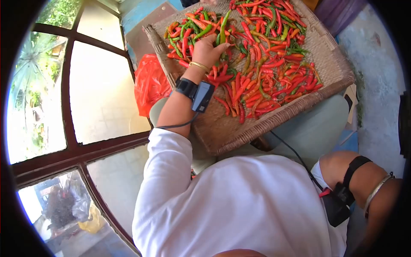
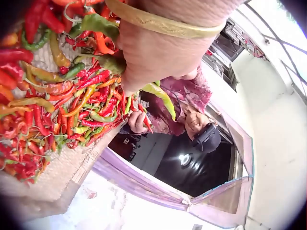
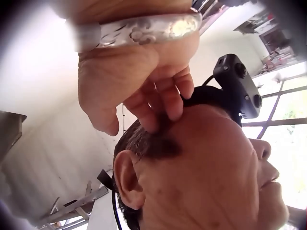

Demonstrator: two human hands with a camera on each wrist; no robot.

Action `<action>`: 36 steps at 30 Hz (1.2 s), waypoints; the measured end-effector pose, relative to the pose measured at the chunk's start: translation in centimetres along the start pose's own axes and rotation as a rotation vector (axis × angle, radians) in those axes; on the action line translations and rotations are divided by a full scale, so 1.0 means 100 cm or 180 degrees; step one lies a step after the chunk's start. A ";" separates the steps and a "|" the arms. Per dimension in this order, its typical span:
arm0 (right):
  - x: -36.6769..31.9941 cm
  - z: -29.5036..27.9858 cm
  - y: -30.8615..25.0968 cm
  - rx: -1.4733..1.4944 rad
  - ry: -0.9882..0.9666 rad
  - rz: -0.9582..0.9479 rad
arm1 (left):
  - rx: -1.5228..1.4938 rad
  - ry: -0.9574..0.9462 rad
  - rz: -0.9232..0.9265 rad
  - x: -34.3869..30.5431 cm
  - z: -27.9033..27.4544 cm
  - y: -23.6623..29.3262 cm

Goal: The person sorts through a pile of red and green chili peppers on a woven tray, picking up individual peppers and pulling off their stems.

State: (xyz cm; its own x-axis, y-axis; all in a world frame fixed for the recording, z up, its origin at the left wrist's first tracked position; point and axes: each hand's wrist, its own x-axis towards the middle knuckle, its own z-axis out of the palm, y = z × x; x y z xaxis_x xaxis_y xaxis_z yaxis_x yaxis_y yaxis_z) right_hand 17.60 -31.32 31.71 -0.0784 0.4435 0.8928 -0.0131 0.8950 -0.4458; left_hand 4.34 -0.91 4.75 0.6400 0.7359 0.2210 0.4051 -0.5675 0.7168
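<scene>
My left hand point(image 1: 207, 52) is over the left part of a woven tray point(image 1: 201, 135) heaped with red, orange and green chili peppers point(image 1: 265, 73). Between its thumb and fingers it holds a long light-green chili pepper point(image 1: 224, 26), which sticks out past the fingertips. The left wrist view shows that pepper point(image 2: 160, 95) pointing away from the hand. Raised to the side of the head, my right hand point(image 3: 132, 79) has its relaxed, slightly bent fingers touching the hair at the temple. In the head view only the right forearm point(image 1: 359, 171) appears.
A red plastic bag point(image 1: 150, 83) lies beside the tray's left edge, near a framed window point(image 1: 72, 85). Across the tray, another person's hand point(image 2: 137, 121) holds a red chili pepper point(image 2: 147, 125). A cable point(image 1: 295, 156) runs over the lap.
</scene>
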 end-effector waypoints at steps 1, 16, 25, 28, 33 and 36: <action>-0.001 -0.001 0.002 -0.0007 -0.0047 0.0017 | -0.0064 -0.0018 0.0033 -0.002 0.003 -0.002; -0.077 -0.027 0.189 -0.0819 0.1496 0.2719 | -0.1693 -0.0622 -0.1141 0.000 0.015 0.001; -0.157 0.009 0.298 -0.1466 -0.0002 0.4520 | -0.1999 -0.0950 -0.0943 -0.007 0.020 0.013; -0.165 0.001 0.302 -0.0437 0.0691 0.4690 | -0.1435 -0.0729 -0.0599 -0.005 0.016 0.013; -0.172 -0.027 0.308 -0.0371 0.0401 0.5619 | -0.2539 -0.0639 -0.1230 0.005 0.009 0.019; -0.161 -0.043 0.313 -0.0114 0.0949 0.5215 | -0.3044 -0.0597 -0.1475 0.006 0.006 0.018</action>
State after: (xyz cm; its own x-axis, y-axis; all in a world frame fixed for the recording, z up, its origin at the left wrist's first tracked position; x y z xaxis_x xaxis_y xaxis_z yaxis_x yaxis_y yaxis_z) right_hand 22.77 -10.24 3.61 0.1954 0.8403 -0.5056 -0.0929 -0.4974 -0.8625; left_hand 5.89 -1.72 5.76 0.6782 0.6906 -0.2513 0.0077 0.3353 0.9421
